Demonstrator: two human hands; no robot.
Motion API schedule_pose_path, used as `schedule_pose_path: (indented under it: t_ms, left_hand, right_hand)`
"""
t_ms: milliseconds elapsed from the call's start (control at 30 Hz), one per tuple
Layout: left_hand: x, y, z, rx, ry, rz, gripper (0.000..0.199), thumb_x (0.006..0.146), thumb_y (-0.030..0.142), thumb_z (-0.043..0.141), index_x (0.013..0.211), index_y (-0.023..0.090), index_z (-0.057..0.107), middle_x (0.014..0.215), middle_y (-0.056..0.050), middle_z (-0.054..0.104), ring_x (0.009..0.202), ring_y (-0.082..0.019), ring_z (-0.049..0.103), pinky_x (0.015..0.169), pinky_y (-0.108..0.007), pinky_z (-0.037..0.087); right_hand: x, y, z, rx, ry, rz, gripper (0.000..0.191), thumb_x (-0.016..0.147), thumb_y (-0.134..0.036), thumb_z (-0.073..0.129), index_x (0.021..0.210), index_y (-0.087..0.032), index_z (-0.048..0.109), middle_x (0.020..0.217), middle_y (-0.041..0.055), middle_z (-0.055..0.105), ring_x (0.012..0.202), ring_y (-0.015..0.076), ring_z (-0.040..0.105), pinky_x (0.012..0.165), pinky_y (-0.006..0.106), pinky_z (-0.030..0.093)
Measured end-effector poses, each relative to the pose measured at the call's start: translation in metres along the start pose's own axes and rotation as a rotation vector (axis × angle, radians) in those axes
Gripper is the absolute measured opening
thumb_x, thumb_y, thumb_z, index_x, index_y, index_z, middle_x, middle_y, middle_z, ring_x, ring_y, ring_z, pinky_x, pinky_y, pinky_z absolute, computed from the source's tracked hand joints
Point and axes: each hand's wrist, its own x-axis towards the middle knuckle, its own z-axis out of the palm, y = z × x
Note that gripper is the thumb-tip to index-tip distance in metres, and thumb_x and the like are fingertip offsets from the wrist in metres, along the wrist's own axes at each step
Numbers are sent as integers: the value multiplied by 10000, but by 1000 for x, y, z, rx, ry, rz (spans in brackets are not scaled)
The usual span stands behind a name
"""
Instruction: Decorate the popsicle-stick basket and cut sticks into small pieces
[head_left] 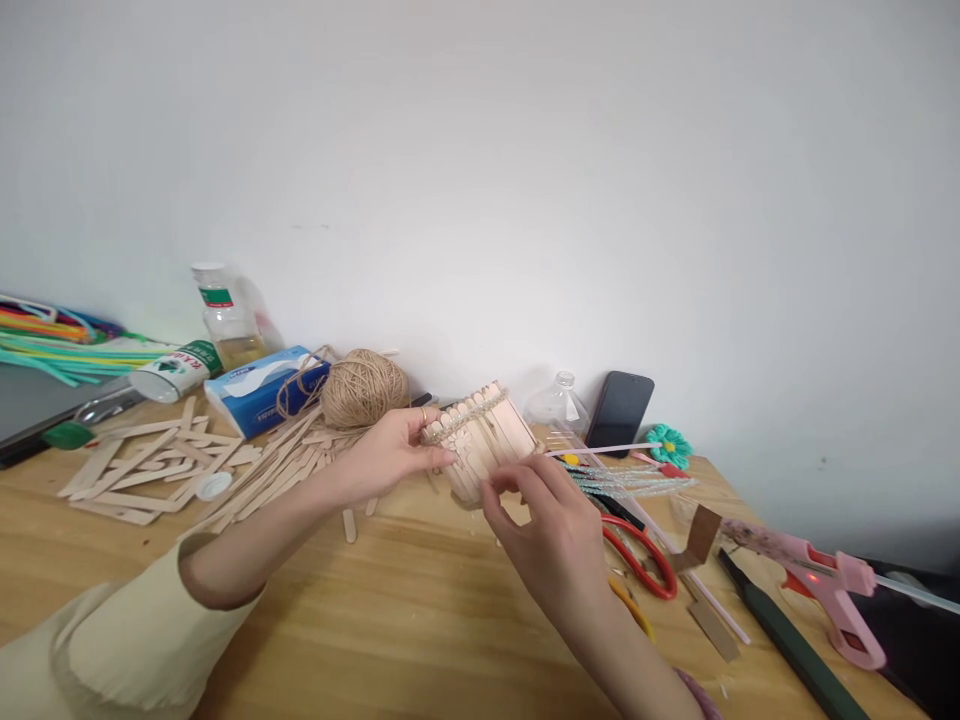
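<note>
A small holder made of wooden craft sticks is tilted on its side above the table, with twine wound round it near the rounded stick ends. My left hand grips that rounded end, thumb in front and fingers behind. A small pale flower shape lies on the holder's side by the left thumb. At the holder's lower right, my right hand has thumb and index fingertip pinched together against or just in front of the sticks. Whatever is between those fingertips is too small to make out.
Loose craft sticks, a twine ball and a blue tissue pack lie left. To the right are a phone, red-handled scissors, a turquoise flower and a pink glue gun with its light on.
</note>
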Motion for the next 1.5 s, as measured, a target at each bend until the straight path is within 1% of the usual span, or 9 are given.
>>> schedule_pose_path:
  t_ms: [200,300,467,700,800,1000,1133,1267,1500]
  left_hand:
    - [-1,0,4,-8,34,-28,180,696,246,671,830,148,603,787,-4,647,793,-189,616,738,-302,470]
    - [0,-5,6,-7,52,-38,257,665,286,709,854,150,598,767,-4,643,770,-197,618,708,-301,477]
    - [2,-11,8,55,142,-56,238,639,282,713,794,143,597,691,19,610,671,-169,589,633,-275,451]
    - [3,-10,8,41,150,-77,210,610,241,694,775,152,600,673,35,616,644,-156,580,617,-259,436]
    - [1,-5,11,61,156,-92,165,611,208,679,749,151,607,658,34,615,622,-148,572,594,-248,424]
    - [-2,-2,16,110,154,-77,122,653,225,655,756,168,627,685,13,654,646,-176,605,574,-257,451]
    - [-2,-6,16,81,119,-49,141,652,238,674,767,170,629,756,2,680,722,-190,630,655,-275,478]
    - [-2,-7,16,95,102,-61,150,637,225,680,769,176,629,738,18,663,705,-175,619,656,-267,466]
    - [-3,-8,13,58,63,-74,158,649,229,678,782,175,614,716,17,646,698,-179,618,660,-283,474]
  right_hand:
    - [-1,-1,0,38,-29,12,126,823,-166,567,706,-190,607,671,30,631,629,157,594,573,257,468]
    - [-2,-1,1,67,-40,20,119,827,-173,572,715,-193,609,675,29,633,637,161,599,578,260,469]
    - [-3,0,2,126,-85,24,117,834,-172,564,732,-195,617,682,31,630,647,168,598,579,269,474]
    - [-3,4,-3,216,-113,74,93,847,-149,555,785,-187,612,751,36,638,637,146,567,563,254,477]
    - [-5,3,-3,187,-99,38,69,838,-171,574,870,-176,635,779,54,624,692,172,572,600,285,487]
    - [-7,1,1,74,-205,-2,226,821,-204,593,1039,-221,653,797,47,605,730,198,562,589,300,478]
    - [-9,5,2,70,-129,32,168,821,-283,627,957,-186,650,783,59,616,739,206,574,626,320,490]
    - [-10,9,1,0,-70,-17,167,846,-327,611,902,-172,633,746,62,625,697,195,571,605,307,479]
    - [-8,14,-3,-35,-79,-143,180,860,-323,600,926,-158,627,745,68,642,672,190,543,607,316,475]
